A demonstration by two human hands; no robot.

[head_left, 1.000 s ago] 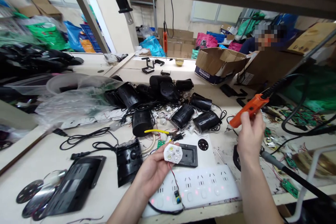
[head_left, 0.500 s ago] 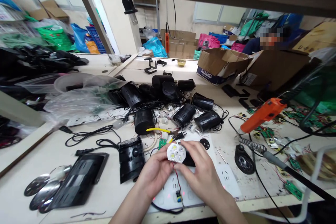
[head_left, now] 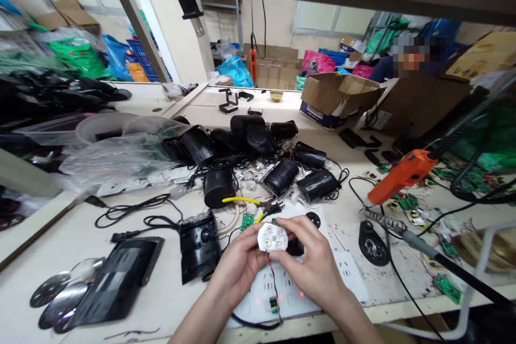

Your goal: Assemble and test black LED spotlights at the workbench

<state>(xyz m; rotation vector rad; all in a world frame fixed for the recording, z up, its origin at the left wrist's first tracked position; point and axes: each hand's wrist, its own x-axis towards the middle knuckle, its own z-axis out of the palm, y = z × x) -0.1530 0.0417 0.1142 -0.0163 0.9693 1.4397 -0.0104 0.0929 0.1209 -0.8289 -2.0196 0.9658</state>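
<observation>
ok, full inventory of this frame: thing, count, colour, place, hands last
LED module: 1, white, red and black wires hanging, held over the bench front
power strip: 1, white, front edge, under the hands
lamp housings: a pile, count unclear, black, bench centre
electric screwdriver: 1, orange, hanging at right
soldering iron: 1, dark handle, right
cutters: 1, yellow handles, ahead of the module
flat panel: 1, black, front left
plastic bags: clear, count unclear, left
cardboard box: 1, brown, open, far right
left hand: 1, holds the module's left side
right hand: 1, holds its right side
</observation>
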